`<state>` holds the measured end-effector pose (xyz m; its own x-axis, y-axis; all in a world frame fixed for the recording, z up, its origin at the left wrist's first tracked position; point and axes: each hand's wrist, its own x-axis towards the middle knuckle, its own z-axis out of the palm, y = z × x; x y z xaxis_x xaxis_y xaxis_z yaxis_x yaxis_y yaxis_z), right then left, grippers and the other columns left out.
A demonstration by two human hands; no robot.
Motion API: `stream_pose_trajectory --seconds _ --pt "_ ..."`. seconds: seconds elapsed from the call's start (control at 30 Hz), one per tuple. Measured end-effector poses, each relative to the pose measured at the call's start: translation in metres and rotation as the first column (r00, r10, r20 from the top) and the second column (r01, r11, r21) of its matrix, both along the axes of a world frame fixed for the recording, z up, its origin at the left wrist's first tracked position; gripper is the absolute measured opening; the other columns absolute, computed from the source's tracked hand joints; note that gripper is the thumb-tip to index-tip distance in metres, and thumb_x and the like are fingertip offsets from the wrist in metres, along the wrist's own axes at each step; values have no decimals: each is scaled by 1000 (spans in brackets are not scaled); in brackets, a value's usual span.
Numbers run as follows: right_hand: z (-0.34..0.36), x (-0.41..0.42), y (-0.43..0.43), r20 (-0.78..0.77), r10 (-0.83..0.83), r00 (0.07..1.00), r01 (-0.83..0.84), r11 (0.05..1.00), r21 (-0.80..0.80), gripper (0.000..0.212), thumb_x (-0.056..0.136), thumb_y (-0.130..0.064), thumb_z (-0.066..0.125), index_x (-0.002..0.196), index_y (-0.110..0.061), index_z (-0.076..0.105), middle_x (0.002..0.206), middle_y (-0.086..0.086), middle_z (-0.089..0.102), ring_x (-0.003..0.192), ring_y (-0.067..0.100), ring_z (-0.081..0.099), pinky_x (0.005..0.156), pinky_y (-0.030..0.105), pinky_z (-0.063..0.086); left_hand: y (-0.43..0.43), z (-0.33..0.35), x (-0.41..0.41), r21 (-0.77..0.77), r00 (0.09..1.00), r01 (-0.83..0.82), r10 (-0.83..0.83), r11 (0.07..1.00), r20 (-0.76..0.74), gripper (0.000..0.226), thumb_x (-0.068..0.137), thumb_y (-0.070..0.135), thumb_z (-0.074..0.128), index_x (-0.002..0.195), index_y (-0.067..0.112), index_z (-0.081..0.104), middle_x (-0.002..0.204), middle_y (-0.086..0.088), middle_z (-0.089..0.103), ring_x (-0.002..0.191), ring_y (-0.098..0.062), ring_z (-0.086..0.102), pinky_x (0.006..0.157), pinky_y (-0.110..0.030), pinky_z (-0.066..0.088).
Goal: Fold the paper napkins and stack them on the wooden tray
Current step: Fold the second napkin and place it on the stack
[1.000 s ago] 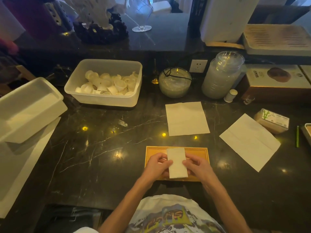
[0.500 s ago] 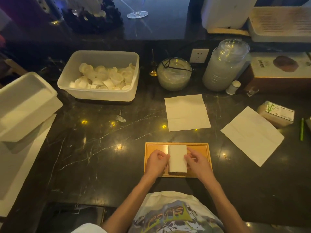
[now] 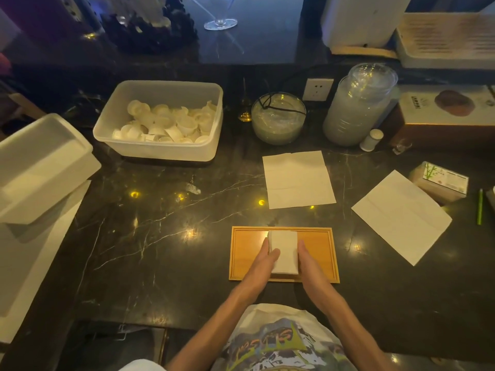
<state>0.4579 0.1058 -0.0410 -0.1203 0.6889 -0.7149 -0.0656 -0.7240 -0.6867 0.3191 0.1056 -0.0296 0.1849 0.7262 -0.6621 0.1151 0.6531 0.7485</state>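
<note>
Head view put the white tub (image 3: 160,152) of small paper cups (image 3: 166,124) off to your left on the dark counter (image 3: 150,250), well apart from the work, so I judge it had no part in this step. Your left hand (image 3: 261,263) lay on the wooden tray (image 3: 318,253) with its fingers straight along the left edge of the folded napkin (image 3: 284,247) and the thumb resting over the top near its near corner. Nothing was curled round the paper; it was only pressed flat-handed. The folded napkin sat on the tray's floor, left of centre, its long side running away from you and its far end at the tray's far rim. Your right hand (image 3: 308,263) mirrored the left, fingers straight and laid against the right edge, gripping nothing. You probably held both hands that way to square the sides and seat the napkin as a neat base for the ones to come. Whether it was one napkin or several I could not tell. Beyond the tray one unfolded napkin (image 3: 297,180) lay flat within easy reach, and a second unfolded napkin (image 3: 401,215) lay further right, just beside the napkin pack (image 3: 439,183). They were probably laid out singly so each could be taken without disturbing the pack. The task looked early, with at least two sheets awaiting folding.
</note>
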Motion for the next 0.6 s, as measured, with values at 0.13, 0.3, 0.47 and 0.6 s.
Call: stream_pose_trajectory --seconds 0.13,0.3,0.47,0.6 --pt "2 -7 0 31 45 999 -45 999 4 89 83 -79 30 158 -31 26 164 2 33 149 25 34 123 54 25 -1 3 5 8 1000 2 -2 1000 1 56 111 28 32 162 26 9 160 3 33 139 -12 35 115 -31 30" --pt "2 -8 2 41 68 997 -68 998 -4 90 82 -80 28 158 -31 28 160 4 39 145 26 39 123 54 27 0 3 2 8 1000 15 -15 1000 3 54 111 29 32 161 28 10 156 6 34 131 -7 34 106 -27 30" --pt "2 -8 1 71 81 994 -82 997 7 82 89 -73 21 159 -29 25 161 6 36 147 28 36 123 55 26 -1 2 2 7 1000 12 -12 1000 1 54 110 27 34 159 28 12 137 15 37 121 -2 38 102 -25 31" --pt "2 -7 0 33 47 998 -47 999 17 64 102 -59 18 155 -27 35 152 8 49 138 27 48 121 53 32 -3 -1 0 3 1000 6 -6 1000 6 51 110 25 34 158 29 17 139 13 40 129 -10 41 99 -23 35"
